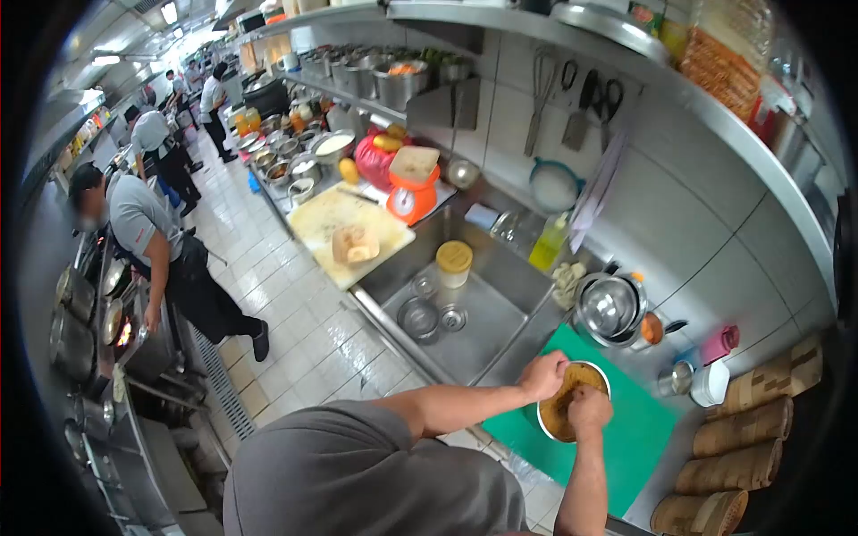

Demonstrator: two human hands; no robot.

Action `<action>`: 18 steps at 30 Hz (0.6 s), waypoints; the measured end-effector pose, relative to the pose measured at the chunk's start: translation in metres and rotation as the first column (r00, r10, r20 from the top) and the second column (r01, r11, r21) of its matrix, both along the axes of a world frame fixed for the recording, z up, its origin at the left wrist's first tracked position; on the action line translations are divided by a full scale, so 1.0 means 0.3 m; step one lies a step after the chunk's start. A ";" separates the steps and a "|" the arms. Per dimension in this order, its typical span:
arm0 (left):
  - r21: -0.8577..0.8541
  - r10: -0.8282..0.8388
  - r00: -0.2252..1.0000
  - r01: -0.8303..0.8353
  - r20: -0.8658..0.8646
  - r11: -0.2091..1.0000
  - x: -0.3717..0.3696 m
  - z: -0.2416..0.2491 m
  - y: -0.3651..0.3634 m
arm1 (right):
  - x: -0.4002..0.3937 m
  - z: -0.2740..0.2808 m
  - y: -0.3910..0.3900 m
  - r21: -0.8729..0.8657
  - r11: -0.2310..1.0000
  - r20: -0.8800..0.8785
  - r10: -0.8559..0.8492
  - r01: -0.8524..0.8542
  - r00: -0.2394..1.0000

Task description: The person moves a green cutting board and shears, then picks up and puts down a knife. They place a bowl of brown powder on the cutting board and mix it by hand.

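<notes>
A white-rimmed bowl with a yellow-brown, grainy mass in it stands tilted on the green cutting board. My left hand grips the bowl's rim at its upper left side, thumb along the edge. Over the contents is my right hand, its fingers curled down into the bowl. Whatever those fingers hold, if anything, is hidden by the hand.
Left of the board lies a steel sink with a lidded tub in it. Stacked metal bowls stand behind the board, and bamboo steamers line its right. A co-worker stands at the stove across the aisle.
</notes>
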State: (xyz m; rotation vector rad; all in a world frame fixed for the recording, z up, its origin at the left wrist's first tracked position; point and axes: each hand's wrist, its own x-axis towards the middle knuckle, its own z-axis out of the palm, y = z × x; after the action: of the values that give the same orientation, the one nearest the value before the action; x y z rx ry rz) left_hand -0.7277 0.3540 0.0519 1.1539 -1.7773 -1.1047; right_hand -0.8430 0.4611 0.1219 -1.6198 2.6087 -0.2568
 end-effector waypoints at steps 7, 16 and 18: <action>-0.082 0.019 0.999 -0.015 0.044 0.997 0.005 -0.023 -0.003 | 0.069 -0.007 0.120 0.173 0.959 -0.076 0.242 -0.226 0.967; -0.175 -0.066 0.998 0.062 -0.015 0.983 -0.036 -0.051 0.005 | 0.057 -0.072 0.132 0.080 0.990 0.060 0.111 -0.116 0.992; -0.134 -0.122 0.989 0.110 -0.079 0.985 -0.062 -0.085 0.005 | -0.035 0.007 0.094 0.061 0.995 0.108 -0.088 0.082 0.990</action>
State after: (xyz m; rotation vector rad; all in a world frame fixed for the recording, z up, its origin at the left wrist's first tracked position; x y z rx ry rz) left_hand -0.7464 0.3555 0.0264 0.9214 -1.8385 -1.0725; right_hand -0.8536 0.4893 0.1241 -1.4363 2.5800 -0.2662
